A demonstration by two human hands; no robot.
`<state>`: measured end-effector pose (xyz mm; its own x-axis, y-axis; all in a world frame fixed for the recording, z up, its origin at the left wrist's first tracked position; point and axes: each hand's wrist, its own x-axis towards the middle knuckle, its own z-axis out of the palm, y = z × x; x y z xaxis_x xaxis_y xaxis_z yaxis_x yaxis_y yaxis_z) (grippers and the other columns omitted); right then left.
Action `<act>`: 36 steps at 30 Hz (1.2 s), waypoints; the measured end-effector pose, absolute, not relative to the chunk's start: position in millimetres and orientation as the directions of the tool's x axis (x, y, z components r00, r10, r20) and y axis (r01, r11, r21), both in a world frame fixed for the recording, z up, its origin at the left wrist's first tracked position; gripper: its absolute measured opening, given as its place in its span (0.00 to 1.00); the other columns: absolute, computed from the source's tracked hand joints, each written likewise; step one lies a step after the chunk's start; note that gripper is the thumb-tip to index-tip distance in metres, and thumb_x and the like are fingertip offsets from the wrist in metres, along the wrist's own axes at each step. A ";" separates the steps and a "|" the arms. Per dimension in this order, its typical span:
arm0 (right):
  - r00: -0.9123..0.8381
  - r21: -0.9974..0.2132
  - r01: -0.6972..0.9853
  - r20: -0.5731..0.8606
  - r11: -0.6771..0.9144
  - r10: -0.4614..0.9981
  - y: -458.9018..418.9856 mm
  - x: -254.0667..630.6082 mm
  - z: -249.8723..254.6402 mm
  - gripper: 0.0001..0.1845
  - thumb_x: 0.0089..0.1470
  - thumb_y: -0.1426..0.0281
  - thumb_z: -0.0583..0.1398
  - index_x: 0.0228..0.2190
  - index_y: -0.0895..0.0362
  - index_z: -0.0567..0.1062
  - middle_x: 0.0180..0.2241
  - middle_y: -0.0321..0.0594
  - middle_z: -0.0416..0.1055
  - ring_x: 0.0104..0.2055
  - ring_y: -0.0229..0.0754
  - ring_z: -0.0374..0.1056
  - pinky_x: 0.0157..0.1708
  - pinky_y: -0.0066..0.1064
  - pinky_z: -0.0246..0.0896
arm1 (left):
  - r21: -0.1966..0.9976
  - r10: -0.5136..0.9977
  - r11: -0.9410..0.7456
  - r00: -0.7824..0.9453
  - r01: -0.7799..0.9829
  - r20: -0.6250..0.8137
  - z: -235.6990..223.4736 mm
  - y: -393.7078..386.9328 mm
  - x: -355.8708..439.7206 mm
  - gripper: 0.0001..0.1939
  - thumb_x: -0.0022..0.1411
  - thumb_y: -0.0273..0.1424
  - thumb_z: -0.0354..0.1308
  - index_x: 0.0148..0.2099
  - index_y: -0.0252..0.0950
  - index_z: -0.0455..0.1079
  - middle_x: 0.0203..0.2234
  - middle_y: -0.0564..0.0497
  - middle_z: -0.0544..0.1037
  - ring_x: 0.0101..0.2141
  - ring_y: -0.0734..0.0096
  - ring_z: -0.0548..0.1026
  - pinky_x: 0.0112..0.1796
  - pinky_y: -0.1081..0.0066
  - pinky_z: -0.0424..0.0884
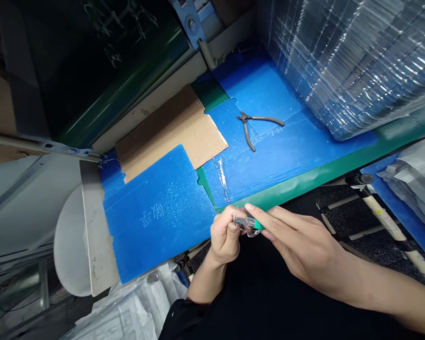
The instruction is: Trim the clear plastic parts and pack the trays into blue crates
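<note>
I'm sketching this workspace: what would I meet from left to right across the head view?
Pale grey rounded disc, blue sheet with white writing, left hand, small green-handled metal tool, right hand, crumpled whitish plastic by the right edge.

The gap between the left fingers and right fingers is filled by a small green-and-metal tool. Ahead-left of them, a flat blue sheet and cardboard permit low passage as far as the dark rounded body, which bars the way. Straight ahead lie a clear strip, near, and splayed pliers, farther off. Ahead-right, the tabletop's green edge forms an open lane below the tall stack of clear trays, a wall-like obstacle.
</note>
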<state>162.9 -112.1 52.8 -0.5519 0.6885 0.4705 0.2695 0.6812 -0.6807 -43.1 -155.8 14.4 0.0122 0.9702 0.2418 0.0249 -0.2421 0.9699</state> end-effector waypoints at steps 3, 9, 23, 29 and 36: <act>-0.541 -0.684 0.295 0.456 0.667 0.707 -115.7 160.1 51.8 0.32 0.73 0.82 0.57 0.74 0.63 0.60 0.48 0.46 0.82 0.44 0.43 0.80 0.44 0.34 0.78 | 0.971 0.971 -0.237 0.021 0.040 0.237 13.7 -156.0 -43.8 0.16 0.83 0.38 0.48 0.44 0.37 0.72 0.26 0.51 0.77 0.24 0.74 0.73 0.27 0.73 0.67; -0.513 -0.715 0.309 0.431 0.628 0.743 -121.9 153.7 50.4 0.32 0.73 0.83 0.56 0.73 0.64 0.61 0.46 0.47 0.80 0.43 0.43 0.78 0.43 0.35 0.77 | 0.973 0.978 -0.209 0.009 0.094 0.209 13.1 -154.8 -44.7 0.21 0.82 0.44 0.49 0.41 0.37 0.72 0.25 0.52 0.75 0.23 0.74 0.72 0.26 0.73 0.67; -0.345 -0.864 0.352 0.239 0.361 0.908 -102.8 146.4 34.9 0.22 0.77 0.75 0.53 0.65 0.65 0.74 0.45 0.51 0.80 0.43 0.45 0.78 0.46 0.38 0.76 | 0.968 0.970 -0.235 0.044 -0.091 0.240 18.3 -147.6 -33.4 0.17 0.83 0.41 0.49 0.44 0.38 0.70 0.25 0.53 0.70 0.25 0.74 0.68 0.31 0.71 0.66; -0.246 -0.996 0.062 -0.083 -0.069 0.966 -97.3 145.5 25.0 0.24 0.61 0.61 0.73 0.56 0.57 0.82 0.39 0.40 0.78 0.34 0.39 0.72 0.37 0.31 0.75 | 0.896 0.907 -0.236 -0.416 -0.376 0.064 33.0 -126.0 -33.8 0.06 0.80 0.38 0.58 0.50 0.43 0.71 0.29 0.57 0.62 0.27 0.77 0.62 0.31 0.78 0.68; -0.380 -0.850 -0.225 -0.374 -0.477 0.846 -106.7 133.3 12.5 0.17 0.57 0.58 0.75 0.38 0.59 0.85 0.23 0.28 0.61 0.21 0.30 0.52 0.20 0.25 0.48 | 0.784 0.827 -0.397 -0.557 -0.477 0.080 30.5 -116.9 -47.0 0.03 0.79 0.32 0.61 0.51 0.40 0.73 0.36 0.57 0.71 0.36 0.84 0.72 0.48 0.87 0.73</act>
<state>133.3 -106.7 12.5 -0.3796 0.8461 -0.3743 -0.2249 -0.4768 -0.8497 -47.0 -116.9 30.5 -0.5567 0.8269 0.0803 -0.4770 -0.3973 0.7840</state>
